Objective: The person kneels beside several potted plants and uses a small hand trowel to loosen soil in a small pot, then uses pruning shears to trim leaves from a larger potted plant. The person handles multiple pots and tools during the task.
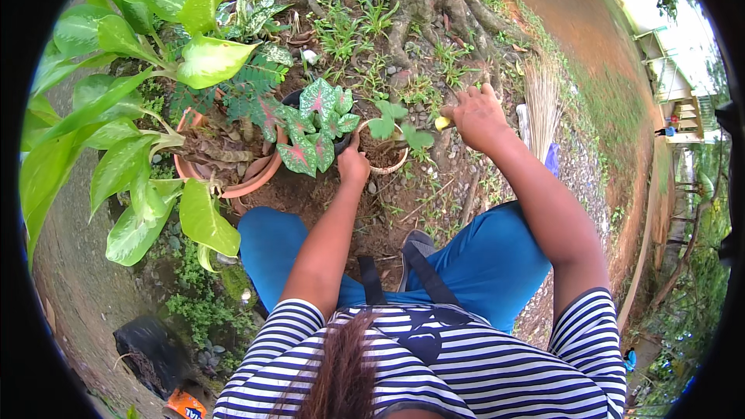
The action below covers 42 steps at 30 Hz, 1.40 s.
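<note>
My left hand (354,164) is at the rim of a black plastic pot (343,144), fingers closed on its edge. Pink-and-green caladium leaves (315,128) rise from this pot and hide most of it. Just right of that hand stands a small pale round pot (401,164) holding soil and a young plant with broad green leaves (387,119). Further right, my right hand (481,116) is curled above the weedy ground around a yellow object (442,123). Only its yellow end sticks out; it may be a handle, but the rest is hidden.
A large terracotta pot (256,186) with a leafy dieffenbachia (145,58) stands left. Tree roots (407,6) spread ahead. A stick broom (540,102) lies right, by something purple (552,160). A black plastic bag (148,355) lies behind at left. Distant people appear far right.
</note>
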Tool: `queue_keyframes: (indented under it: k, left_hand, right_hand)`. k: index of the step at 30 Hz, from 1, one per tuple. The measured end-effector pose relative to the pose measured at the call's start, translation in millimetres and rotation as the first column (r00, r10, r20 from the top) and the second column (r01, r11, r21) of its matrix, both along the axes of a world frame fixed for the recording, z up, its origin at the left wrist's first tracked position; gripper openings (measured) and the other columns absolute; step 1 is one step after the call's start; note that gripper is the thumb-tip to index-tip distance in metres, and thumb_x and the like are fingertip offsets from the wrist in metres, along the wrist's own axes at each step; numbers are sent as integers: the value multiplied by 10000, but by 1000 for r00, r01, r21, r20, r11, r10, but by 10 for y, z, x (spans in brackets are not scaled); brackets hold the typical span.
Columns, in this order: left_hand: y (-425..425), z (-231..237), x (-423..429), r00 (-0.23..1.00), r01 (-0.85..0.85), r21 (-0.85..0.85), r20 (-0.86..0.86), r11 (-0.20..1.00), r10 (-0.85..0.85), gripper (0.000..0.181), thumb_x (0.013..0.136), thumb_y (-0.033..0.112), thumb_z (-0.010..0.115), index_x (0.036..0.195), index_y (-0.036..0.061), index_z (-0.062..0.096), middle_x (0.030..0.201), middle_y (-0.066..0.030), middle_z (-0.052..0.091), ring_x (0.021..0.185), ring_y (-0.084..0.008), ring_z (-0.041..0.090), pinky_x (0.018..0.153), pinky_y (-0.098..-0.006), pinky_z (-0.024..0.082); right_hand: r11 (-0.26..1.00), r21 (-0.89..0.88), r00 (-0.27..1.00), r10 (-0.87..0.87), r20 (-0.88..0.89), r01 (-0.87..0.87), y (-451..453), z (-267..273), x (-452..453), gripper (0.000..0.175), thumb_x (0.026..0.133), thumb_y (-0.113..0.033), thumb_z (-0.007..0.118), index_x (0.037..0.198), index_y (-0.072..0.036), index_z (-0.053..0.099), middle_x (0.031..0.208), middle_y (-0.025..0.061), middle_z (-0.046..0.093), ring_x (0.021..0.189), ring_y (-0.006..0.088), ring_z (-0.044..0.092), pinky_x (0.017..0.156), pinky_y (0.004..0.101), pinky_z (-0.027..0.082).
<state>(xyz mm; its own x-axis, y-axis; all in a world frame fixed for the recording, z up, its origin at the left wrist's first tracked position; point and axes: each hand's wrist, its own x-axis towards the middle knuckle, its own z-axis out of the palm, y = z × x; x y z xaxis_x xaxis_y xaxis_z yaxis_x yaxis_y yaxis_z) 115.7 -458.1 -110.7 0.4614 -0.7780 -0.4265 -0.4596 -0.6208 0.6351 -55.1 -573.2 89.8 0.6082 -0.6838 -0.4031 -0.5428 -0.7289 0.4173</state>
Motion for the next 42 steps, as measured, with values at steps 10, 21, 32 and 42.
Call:
queue_keyframes:
  k: [10,21,32,42]
  left_hand:
    - [-5,-67,-4,993,81,39,80,996,-84,607,835,42,541,1375,196,310,842,-235,613,747,-354,600,684,-416,461]
    - [-126,117,-12,987,146,184,38,972,-155,750,740,-28,542,1395,210,267,877,-215,627,787,-348,611,699,-429,489]
    - [-59,40,34,987,155,20,33,988,-155,648,760,32,573,1354,170,354,894,-238,611,830,-364,598,745,-419,466]
    - [248,-118,-243,988,-130,19,-86,991,131,677,801,130,616,1372,38,264,1118,-216,543,879,-304,598,761,-398,481]
  right_hand:
    - [998,54,998,-30,54,27,63,-44,69,248,876,-201,427,1010,-164,632,924,80,608,933,217,555,864,386,345]
    - [914,299,962,-250,-114,273,-74,348,73,327,793,-284,534,1008,-58,630,1043,127,626,972,266,601,825,358,470]
    - [674,620,899,-419,-129,403,-250,-134,-256,554,809,-529,511,965,-9,621,869,176,641,868,284,622,763,388,476]
    - [877,431,968,-250,33,212,-304,77,-285,632,652,-387,719,1236,-272,506,943,88,651,944,265,595,847,390,448]
